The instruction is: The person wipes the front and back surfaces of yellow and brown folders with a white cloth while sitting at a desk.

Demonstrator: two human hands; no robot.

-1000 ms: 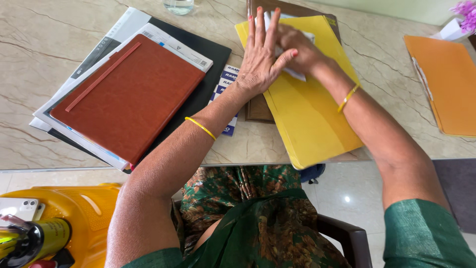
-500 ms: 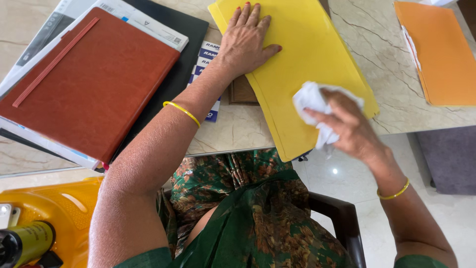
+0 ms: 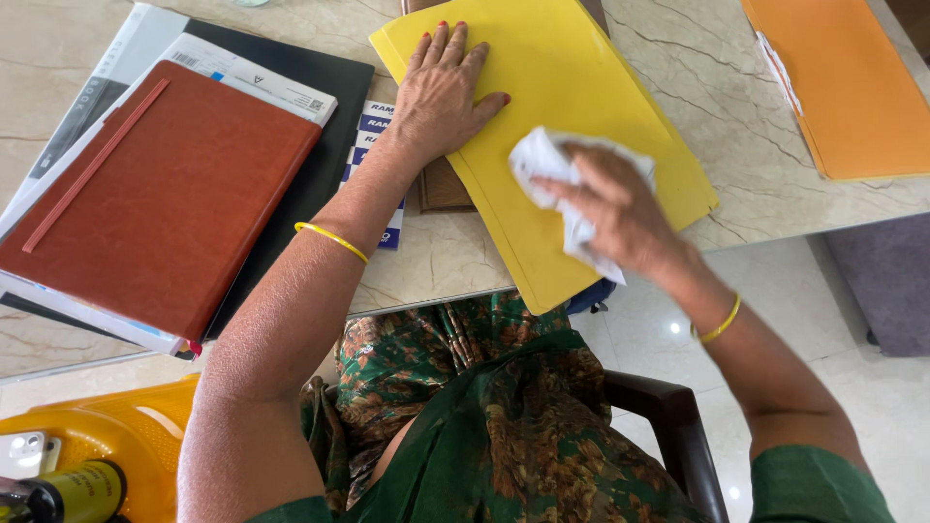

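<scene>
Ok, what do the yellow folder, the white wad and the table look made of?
Yellow folder: looks like thin card, matte, with a crisp folded edge.
White wad in the right hand: soft tissue or cloth, crumpled into loose folds; can't tell which.
Table: polished marble or a marble-look top, beige with dark veins and a slight sheen.

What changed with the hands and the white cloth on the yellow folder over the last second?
The right hand, gripping the crumpled white cloth, swept from the far end of the yellow folder down toward its near edge. Nothing was let go. The left hand stayed flat on the folder, and the red notebook and orange folder lie as before.
</scene>
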